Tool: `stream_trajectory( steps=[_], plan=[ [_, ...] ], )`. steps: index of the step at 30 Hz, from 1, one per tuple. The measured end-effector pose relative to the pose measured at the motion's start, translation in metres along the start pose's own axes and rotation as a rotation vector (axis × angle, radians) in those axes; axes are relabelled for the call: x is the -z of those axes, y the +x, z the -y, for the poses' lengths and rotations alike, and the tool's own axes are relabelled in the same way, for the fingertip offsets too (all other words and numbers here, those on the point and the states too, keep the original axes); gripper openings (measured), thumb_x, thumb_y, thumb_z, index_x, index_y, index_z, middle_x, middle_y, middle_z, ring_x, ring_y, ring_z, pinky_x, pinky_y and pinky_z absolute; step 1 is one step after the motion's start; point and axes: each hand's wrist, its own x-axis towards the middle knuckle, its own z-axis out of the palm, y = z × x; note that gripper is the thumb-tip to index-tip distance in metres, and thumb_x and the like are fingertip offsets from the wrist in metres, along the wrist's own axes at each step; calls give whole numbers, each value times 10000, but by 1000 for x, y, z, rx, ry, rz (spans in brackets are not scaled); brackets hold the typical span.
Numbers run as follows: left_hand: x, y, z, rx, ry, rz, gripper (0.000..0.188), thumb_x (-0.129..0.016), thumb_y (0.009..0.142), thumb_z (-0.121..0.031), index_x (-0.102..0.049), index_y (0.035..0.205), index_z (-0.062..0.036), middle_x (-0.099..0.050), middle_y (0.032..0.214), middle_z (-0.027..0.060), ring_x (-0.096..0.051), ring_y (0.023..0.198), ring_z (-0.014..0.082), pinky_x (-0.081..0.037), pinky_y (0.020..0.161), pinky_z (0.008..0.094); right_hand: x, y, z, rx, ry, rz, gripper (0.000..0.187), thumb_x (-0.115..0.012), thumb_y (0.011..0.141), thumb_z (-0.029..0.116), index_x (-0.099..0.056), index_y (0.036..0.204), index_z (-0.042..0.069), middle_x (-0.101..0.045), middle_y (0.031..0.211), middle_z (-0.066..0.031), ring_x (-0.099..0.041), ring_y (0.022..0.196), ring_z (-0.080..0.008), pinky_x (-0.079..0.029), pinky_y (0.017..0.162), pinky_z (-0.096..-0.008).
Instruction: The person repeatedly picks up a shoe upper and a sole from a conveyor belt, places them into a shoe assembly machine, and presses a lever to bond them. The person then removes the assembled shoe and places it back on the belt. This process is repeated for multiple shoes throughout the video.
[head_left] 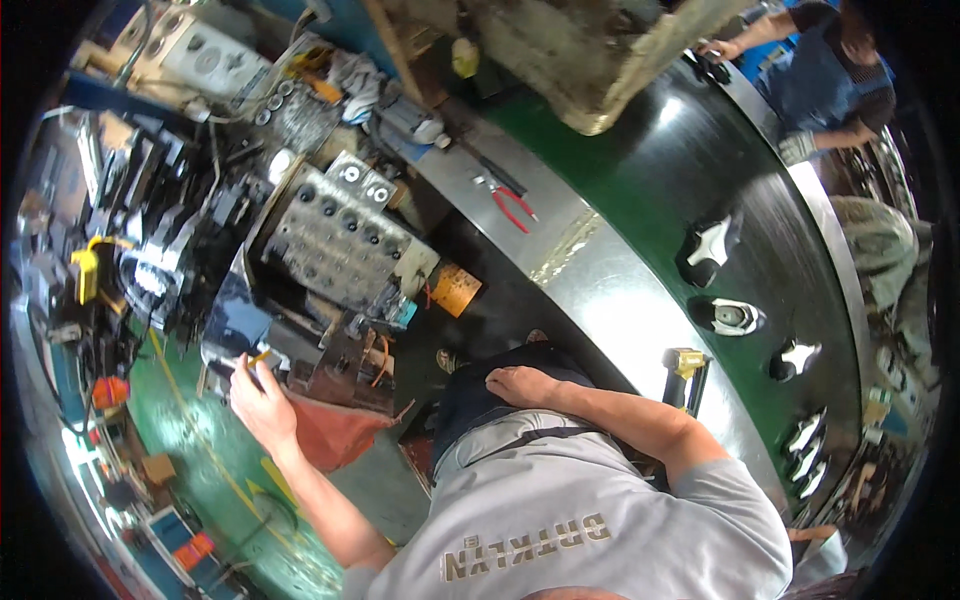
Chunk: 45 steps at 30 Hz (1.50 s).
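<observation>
My left hand [264,408] is raised on the left, beside the machine's near corner. Its thumb and fingers pinch a short orange-yellow stick [258,358], too small to name more closely. My right hand [522,385] lies on the dark trousers at my lap, fingers loosely stretched and holding nothing. Below and right of the left hand hangs a red-orange cloth [340,432]. The machine's metal block [335,240], with a row of round dark holes, stands ahead of that hand.
Red-handled pliers [512,207] and a gold-and-black hand tool [685,378] lie on the metal ledge [600,290]. Beyond it, a dark green belt [660,200] carries several white-and-dark shoe-like pieces [735,317]. Another person [825,85] stands across it. Dark parts crowd the far left.
</observation>
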Motion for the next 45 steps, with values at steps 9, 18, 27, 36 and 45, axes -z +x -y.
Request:
stream_trajectory(
  steps=[9, 18, 27, 36, 45],
  plan=[
    [1, 4, -9, 44, -37, -8, 338, -542, 953, -187, -591, 1236, -9, -641, 1096, 179, -579, 991, 357, -425, 892, 420, 6, 6, 3, -17, 22, 58, 316, -498, 971, 270, -617, 1091, 3, -674, 1034, -222, -653, 973, -378, -522, 864, -442],
    [-3, -2, 1, 143, -54, -18, 305, -565, 931, -133, -616, 1212, -26, -645, 1104, 152, -585, 1004, 303, -433, 913, 386, -27, 15, -24, 308, -106, 280, 320, -488, 976, 263, -599, 1096, -11, -675, 1024, -210, -669, 960, -360, -549, 832, -423],
    [-3, -1, 0, 182, -61, -11, 292, -572, 921, -102, -632, 1197, -27, -645, 1126, 147, -585, 1041, 287, -435, 941, 375, -30, 12, -37, 172, -37, 372, 330, -500, 970, 299, -599, 1116, 20, -676, 1022, -215, -662, 970, -366, -534, 856, -443],
    [-3, -3, 3, 176, -81, -98, 269, -589, 909, -133, -652, 1152, -34, -663, 1100, 156, -599, 1045, 326, -444, 945, 396, -3, 11, -32, 8, 26, 277, 340, -515, 961, 323, -633, 1065, 22, -676, 1034, -220, -652, 983, -372, -525, 858, -447],
    [1, 0, -7, 217, -20, -135, 287, -631, 864, -179, -675, 1118, -51, -672, 1059, 152, -614, 1004, 332, -464, 920, 420, -5, -4, -27, -97, 30, 331, 325, -529, 945, 284, -644, 1076, 9, -670, 1069, -227, -650, 999, -376, -521, 876, -426]
  ],
)
